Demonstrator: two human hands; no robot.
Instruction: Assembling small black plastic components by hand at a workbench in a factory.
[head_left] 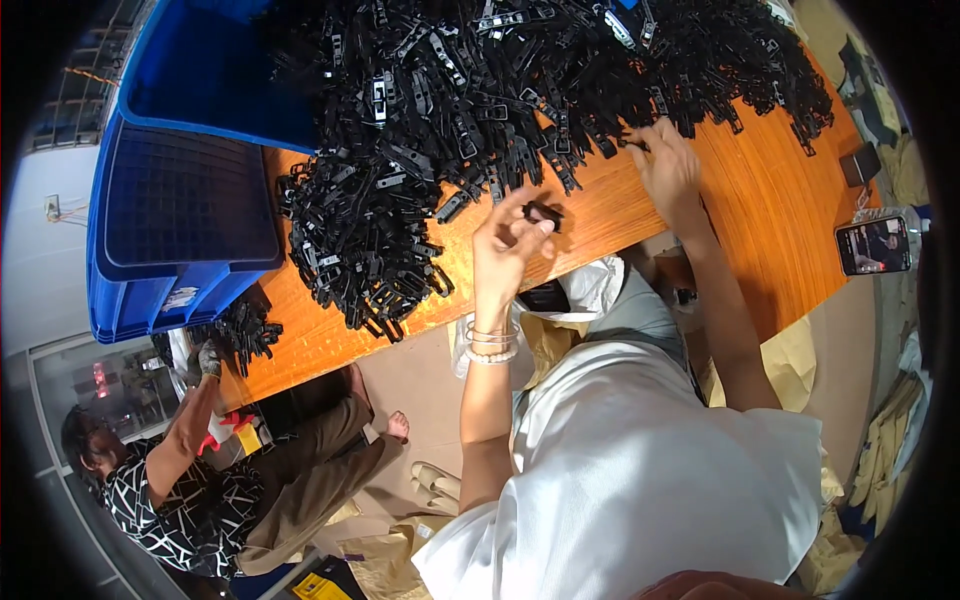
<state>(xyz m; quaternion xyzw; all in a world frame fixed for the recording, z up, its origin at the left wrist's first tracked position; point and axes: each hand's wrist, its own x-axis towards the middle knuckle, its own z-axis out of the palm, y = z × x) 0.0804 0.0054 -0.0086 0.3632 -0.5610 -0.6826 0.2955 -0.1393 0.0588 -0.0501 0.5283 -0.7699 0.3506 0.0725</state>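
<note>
Over the front edge of the orange wood-grain table [775, 215], my left hand [505, 250] holds a small black plastic part [543, 214] between thumb and fingers. Bracelets circle that wrist. Farther right, my right hand [668, 172] reaches to the near edge of a large heap of black plastic parts [470, 90]. Its thumb and fingers close on a small dark piece there, most likely one of the same parts. Many parts in the heap are long and narrow with rectangular openings, and some show shiny faces.
Blue plastic bins [190, 200] stand at the table's left end. A phone [873, 247] is propped at the right edge near a small black box [859, 164]. At lower left sits another person [190, 480], one hand by a smaller pile [245, 335]. Brown paper bags [395, 560] lie below.
</note>
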